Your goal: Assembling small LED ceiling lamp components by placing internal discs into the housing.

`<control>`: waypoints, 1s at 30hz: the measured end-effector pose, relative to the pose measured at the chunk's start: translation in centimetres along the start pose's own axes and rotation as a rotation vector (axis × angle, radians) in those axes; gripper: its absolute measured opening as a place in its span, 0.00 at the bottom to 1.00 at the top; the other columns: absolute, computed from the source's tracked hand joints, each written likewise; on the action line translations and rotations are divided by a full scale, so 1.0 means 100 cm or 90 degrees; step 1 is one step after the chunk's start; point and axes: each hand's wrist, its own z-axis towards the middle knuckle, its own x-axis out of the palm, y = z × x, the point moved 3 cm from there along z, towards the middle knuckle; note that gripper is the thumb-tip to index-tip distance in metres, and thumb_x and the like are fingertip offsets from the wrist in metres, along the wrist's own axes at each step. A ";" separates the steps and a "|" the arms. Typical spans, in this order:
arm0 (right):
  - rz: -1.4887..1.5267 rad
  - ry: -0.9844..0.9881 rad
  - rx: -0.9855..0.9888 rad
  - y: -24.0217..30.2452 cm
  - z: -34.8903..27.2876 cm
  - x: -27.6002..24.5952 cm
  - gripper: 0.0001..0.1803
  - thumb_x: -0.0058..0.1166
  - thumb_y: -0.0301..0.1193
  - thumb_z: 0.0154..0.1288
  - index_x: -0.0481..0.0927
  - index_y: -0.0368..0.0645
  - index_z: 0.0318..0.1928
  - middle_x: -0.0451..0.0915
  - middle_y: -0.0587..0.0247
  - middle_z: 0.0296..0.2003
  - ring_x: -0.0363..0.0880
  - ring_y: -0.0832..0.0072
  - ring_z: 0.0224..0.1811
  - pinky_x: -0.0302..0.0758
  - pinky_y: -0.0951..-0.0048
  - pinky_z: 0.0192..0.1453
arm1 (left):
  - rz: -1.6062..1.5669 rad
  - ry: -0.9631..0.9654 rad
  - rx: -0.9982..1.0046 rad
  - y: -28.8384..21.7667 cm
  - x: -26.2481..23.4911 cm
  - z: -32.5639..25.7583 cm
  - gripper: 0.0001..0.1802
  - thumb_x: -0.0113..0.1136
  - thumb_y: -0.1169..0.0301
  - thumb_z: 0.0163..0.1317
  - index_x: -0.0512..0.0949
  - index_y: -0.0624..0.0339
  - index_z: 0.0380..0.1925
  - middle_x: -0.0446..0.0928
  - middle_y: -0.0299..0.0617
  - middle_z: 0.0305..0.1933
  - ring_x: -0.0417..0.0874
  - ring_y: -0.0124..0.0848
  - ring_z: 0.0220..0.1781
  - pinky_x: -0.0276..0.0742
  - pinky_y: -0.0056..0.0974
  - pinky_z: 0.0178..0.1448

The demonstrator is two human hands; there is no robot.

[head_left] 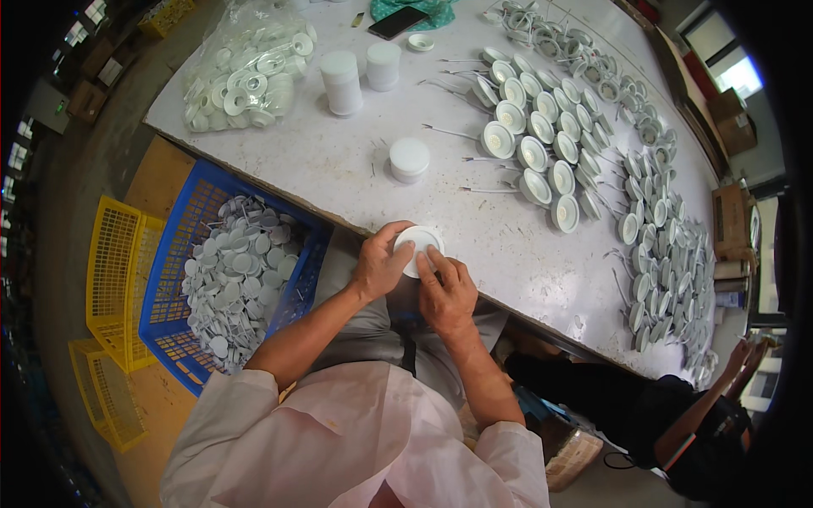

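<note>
gripping 1 round white lamp housing (417, 247) between them, the left hand (380, 264) and right hand (447, 292) steady it at the desk (339, 169) edge, just beside the blue crate (182, 254) of loose white parts.

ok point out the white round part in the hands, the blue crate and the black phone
white round part (421, 240), head view, on its bare top face between the fingers
blue crate (174, 279), head view, on its left mesh wall
black phone (398, 21), head view, middle of its dark screen

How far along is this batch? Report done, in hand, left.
Done: rows of round white lamp housings with wires lie on the white table. In hand: left hand and right hand grip one round white housing. Left: blue plastic crate holds many white discs.
</note>
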 end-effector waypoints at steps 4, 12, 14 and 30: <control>0.014 0.011 0.002 0.003 0.002 0.002 0.23 0.57 0.21 0.46 0.80 0.40 0.48 0.79 0.53 0.48 0.78 0.62 0.36 0.77 0.67 0.40 | -0.059 -0.006 -0.080 0.003 -0.005 -0.002 0.18 0.54 0.75 0.61 0.72 0.70 0.51 0.80 0.47 0.44 0.79 0.28 0.46 0.75 0.32 0.51; 0.031 -0.014 -0.031 0.014 0.013 0.000 0.22 0.57 0.20 0.45 0.81 0.41 0.46 0.78 0.54 0.48 0.78 0.62 0.38 0.77 0.68 0.41 | -0.115 0.127 0.004 0.005 -0.027 -0.011 0.36 0.59 0.75 0.51 0.60 0.69 0.62 0.71 0.47 0.56 0.72 0.30 0.58 0.69 0.36 0.62; 0.054 -0.019 -0.036 0.017 0.014 -0.001 0.23 0.57 0.19 0.44 0.81 0.41 0.46 0.78 0.54 0.48 0.78 0.62 0.38 0.77 0.68 0.41 | -0.120 0.128 -0.005 0.007 -0.035 -0.015 0.38 0.59 0.76 0.49 0.58 0.69 0.63 0.70 0.47 0.57 0.71 0.31 0.59 0.67 0.37 0.64; -0.015 -0.095 0.144 -0.038 -0.019 -0.038 0.24 0.55 0.15 0.46 0.80 0.39 0.48 0.78 0.52 0.45 0.78 0.58 0.41 0.77 0.66 0.41 | -0.342 -0.261 -0.282 0.168 -0.278 -0.092 0.29 0.39 0.45 0.70 0.69 0.54 0.59 0.79 0.41 0.51 0.82 0.37 0.46 0.79 0.40 0.43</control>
